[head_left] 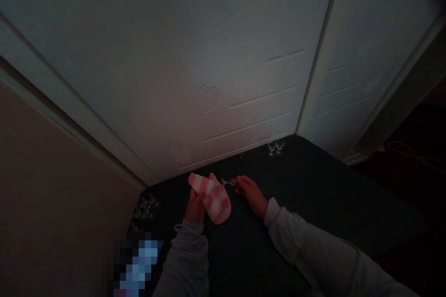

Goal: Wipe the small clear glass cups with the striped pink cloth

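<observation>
My left hand [195, 206] is closed on a pink and white checked cloth mitt [216, 199], which hangs over the dark table. Just right of the mitt, my right hand [251, 195] is closed around one end of a small clear glass [229, 182]. The glass lies sideways in the air, its foot pointing toward the mitt and close to it. My right fingers hide its other end.
Two small stemmed glasses [276, 148] stand at the back of the dark table [313, 185], by a white panel [146, 79] with heart patterns. Several more glasses [144, 206] are at the left edge. A blurred bluish patch [142, 260] lies nearer.
</observation>
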A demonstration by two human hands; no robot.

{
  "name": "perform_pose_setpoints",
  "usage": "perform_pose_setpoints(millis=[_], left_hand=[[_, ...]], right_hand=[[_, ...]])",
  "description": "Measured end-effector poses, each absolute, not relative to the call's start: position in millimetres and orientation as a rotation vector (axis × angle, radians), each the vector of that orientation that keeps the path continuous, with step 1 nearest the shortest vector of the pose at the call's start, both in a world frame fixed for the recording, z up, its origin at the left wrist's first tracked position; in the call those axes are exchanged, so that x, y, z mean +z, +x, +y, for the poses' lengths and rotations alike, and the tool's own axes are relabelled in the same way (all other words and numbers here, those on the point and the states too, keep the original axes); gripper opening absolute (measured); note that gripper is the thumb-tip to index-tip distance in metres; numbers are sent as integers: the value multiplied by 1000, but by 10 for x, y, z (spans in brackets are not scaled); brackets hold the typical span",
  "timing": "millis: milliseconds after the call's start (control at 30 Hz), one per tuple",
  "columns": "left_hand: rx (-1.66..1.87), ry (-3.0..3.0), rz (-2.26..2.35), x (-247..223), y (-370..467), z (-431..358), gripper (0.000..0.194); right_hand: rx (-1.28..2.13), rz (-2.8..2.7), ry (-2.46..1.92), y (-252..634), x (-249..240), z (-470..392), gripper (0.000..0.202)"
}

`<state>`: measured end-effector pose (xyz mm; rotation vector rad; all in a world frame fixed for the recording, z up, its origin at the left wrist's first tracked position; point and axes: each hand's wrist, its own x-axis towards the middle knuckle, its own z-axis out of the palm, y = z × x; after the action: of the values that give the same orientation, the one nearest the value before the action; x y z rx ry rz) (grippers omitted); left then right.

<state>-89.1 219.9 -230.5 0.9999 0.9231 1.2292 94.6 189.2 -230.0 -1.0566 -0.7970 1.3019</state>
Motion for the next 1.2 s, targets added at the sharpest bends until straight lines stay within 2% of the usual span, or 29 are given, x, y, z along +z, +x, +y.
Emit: perform_pose_setpoints(millis=[67, 233, 367, 600, 767, 967, 1100, 1200], left_hand=[[1144, 1199, 952, -2300, -820, 2146, 61], [852, 1508, 1048, -2249, -739, 2023, 47], [776, 1348, 852, -2226, -763, 2017, 54], [833, 1051, 855, -2116, -758, 2025, 39], [896, 1116, 867, -2140, -706, 1971, 43], [1078, 1470, 1085, -2139, -619, 1875, 34], [1069, 1637, 1048, -2111, -628, 1864, 29], [1091, 1674, 1048, -2124, -638, 1863, 35]], right_hand=[[1307, -833, -1028, 934, -2298, 1883, 31], [1191, -1096, -1048, 930, -2267, 1845, 26], [837, -1398, -1180, 929, -2207, 1805, 20], [609, -1697, -1093, 898, -2072, 1672, 11], [674, -1648, -1111, 869, -2099, 1631, 7], [862, -1314, -1200, 877, -2175, 1721, 24], [963, -1191, -1177, 893, -2204, 1781, 22], [968, -1218, -1135, 884, -2215, 1770, 23]])
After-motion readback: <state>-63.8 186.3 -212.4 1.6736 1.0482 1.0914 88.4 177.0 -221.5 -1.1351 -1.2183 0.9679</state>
